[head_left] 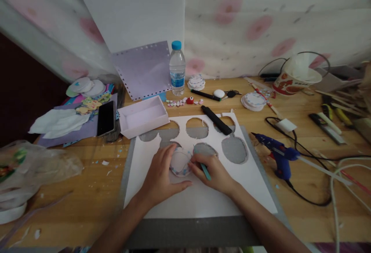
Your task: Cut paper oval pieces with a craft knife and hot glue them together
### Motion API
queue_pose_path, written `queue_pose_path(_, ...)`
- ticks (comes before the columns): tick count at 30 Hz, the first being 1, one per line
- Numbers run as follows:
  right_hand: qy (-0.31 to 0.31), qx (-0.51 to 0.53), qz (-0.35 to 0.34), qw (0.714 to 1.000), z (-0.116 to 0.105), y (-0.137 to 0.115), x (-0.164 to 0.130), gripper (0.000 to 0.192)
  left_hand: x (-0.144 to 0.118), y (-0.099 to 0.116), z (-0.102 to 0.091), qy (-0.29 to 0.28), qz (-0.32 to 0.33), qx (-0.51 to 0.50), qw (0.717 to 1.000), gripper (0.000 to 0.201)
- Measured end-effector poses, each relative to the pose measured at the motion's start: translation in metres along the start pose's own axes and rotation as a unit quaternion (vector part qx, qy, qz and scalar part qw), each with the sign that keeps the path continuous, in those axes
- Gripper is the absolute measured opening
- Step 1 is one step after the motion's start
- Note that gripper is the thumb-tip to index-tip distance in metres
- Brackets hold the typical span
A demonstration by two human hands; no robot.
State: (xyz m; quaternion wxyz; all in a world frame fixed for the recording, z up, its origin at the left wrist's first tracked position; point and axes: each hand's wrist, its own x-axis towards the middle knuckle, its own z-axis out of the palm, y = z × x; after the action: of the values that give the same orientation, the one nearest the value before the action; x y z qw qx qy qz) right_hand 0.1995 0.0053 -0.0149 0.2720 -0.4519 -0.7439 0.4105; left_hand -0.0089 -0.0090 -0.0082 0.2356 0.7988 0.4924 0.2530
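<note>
At centre, your left hand [162,175] spreads around one blue-flecked disc [180,161] on one white sheet [197,206]; your right hand [214,170] pinches one teal tool [206,172], apparently tracing or cutting; advancing likely calls for steadying the disc. Beyond: one glue gun [284,165], right; one water bottle [177,69], upper centre.

Disc [180,161]: white, blue flecks round the rim. Thin tool [205,171]: teal. Sheet [203,202]: white; mat [162,230]: grey. Glue gun [272,145]: deep blue. Bottle [177,67]: clear, blue cap [176,45], blue label [177,80]. Box [142,118]: very pale lilac. Card [142,69]: lilac; small marks, pale along the top, dark down the left. Cloth [208,44]: off-white, large pink blooms, small grey flecks. Tub [286,86]: white, red print. Phone [106,118]: black screen. Table [98,199]: yellow-brown, wood grain.
</note>
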Motion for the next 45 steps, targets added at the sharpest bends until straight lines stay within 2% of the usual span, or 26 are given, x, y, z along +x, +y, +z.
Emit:
queue_pose_path(3, 0.014, 0.01, 0.007, 1.0, 0.004, 0.001, 0.001, 0.022, 0.011, -0.001, 0.01, 0.024, 0.012, 0.0, 1.0, 0.095)
queue_pose_path(9, 0.045, 0.01, 0.002, 0.999, 0.01, 0.003, 0.002, 0.025, 0.02, -0.009, 0.015, 0.052, 0.021, 0.01, 0.998, 0.064)
queue_pose_path(13, 0.053, -0.004, -0.003, 0.999, 0.012, 0.005, 0.001, 0.025, 0.02, -0.01, 0.014, 0.047, 0.02, 0.005, 0.999, 0.063)
queue_pose_path(15, 0.079, -0.018, -0.016, 0.997, 0.011, 0.005, 0.0, 0.02, 0.021, -0.008, 0.013, 0.037, 0.02, -0.006, 0.999, 0.064)
queue_pose_path(19, 0.203, -0.101, -0.103, 0.968, 0.008, 0.0, -0.002, 0.012, 0.021, -0.006, 0.013, 0.025, 0.028, -0.012, 0.999, 0.064)
queue_pose_path(21, 0.226, -0.138, -0.17, 0.949, 0.01, -0.005, -0.003, 0.012, 0.02, -0.007, 0.013, 0.022, 0.033, -0.009, 0.999, 0.063)
queue_pose_path(23, 0.202, -0.171, -0.219, 0.939, 0.015, -0.01, -0.003, 0.014, 0.019, -0.008, 0.013, 0.014, 0.043, -0.006, 0.999, 0.062)
queue_pose_path(26, 0.157, -0.198, -0.247, 0.935, 0.023, -0.013, -0.003, 0.012, 0.018, -0.009, 0.013, 0.007, 0.056, -0.004, 0.998, 0.062)
queue_pose_path(30, 0.151, -0.187, -0.24, 0.941, 0.028, -0.008, -0.004, 0.014, 0.018, -0.009, 0.013, 0.007, 0.054, -0.006, 0.998, 0.062)
queue_pose_path(35, 0.116, -0.199, -0.24, 0.943, 0.023, -0.002, -0.005, 0.022, 0.018, -0.008, 0.013, 0.004, 0.056, -0.008, 0.998, 0.064)
queue_pose_path(40, 0.111, -0.219, -0.217, 0.945, 0.02, 0.0, -0.005, 0.02, 0.019, -0.008, 0.011, 0.005, 0.052, -0.005, 0.999, 0.062)
queue_pose_path(45, 0.095, -0.216, -0.228, 0.945, 0.018, -0.002, -0.004, 0.02, 0.021, -0.009, 0.009, 0.003, 0.039, -0.006, 0.999, 0.062)
